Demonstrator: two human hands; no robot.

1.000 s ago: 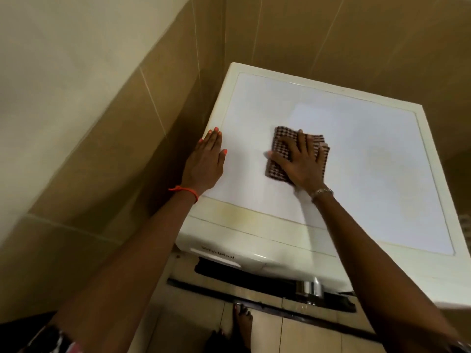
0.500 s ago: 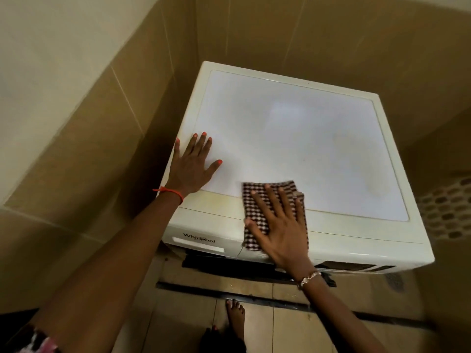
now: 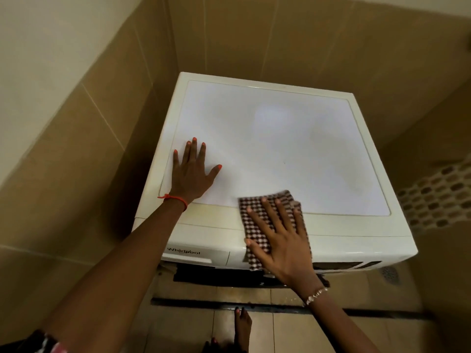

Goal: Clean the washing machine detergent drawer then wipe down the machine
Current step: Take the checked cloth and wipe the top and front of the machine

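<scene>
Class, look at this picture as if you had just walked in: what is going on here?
A person is wiping down a white washing machine. The right hand presses a checked cloth flat over the machine's front top edge, so the cloth drapes onto the front panel. The left hand lies flat and spread on the top near its left edge, holding nothing. One bare foot shows on the tiled floor below.

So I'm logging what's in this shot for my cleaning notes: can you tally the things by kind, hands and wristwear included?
Washing machine: 1
Checked cloth: 1
Hands: 2, the left hand and the right hand
Wrist bands: 2, an orange cord and a bracelet
Bare foot: 1
Total: 7
</scene>
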